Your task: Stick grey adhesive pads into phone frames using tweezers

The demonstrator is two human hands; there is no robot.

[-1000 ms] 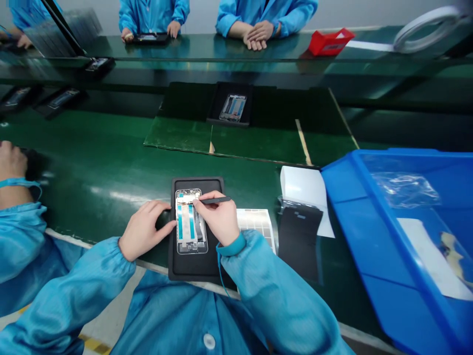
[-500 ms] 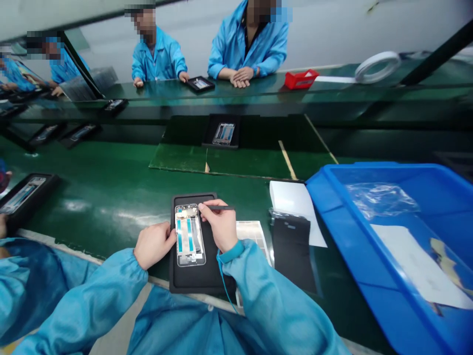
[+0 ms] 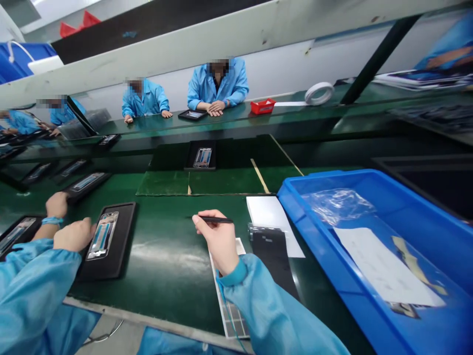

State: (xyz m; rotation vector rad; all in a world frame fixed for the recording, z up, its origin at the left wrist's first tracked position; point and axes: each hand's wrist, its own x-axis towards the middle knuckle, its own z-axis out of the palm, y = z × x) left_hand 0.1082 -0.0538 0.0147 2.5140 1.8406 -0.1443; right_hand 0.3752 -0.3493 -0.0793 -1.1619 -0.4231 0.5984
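My left hand [image 3: 74,235] is closed at the left edge of a black foam tray [image 3: 123,239], its fingertips partly hidden. An opened phone frame [image 3: 103,235] with blue strips and bare metal lies in that tray, which sits tilted on the green bench. Away to the right, my right hand [image 3: 218,241] pinches slim black tweezers [image 3: 216,220] above the bench, well apart from the tray. Under my right wrist is a white sheet with a grid of labels [image 3: 227,305]. Just beyond my right forearm lies a black film sheet [image 3: 271,251].
A large blue bin [image 3: 332,276] holding paper and clear plastic stands on the right. White paper [image 3: 271,217] lies beside it. A co-worker's hand [image 3: 56,204] reaches to another tray [image 3: 86,186] at left. One more tray [image 3: 190,157] rests on the raised board ahead.
The black tray with the phone frame has moved left with my left hand, away from my right hand. My right hand has left the phone, still pinching the tweezers. The view has tilted up.
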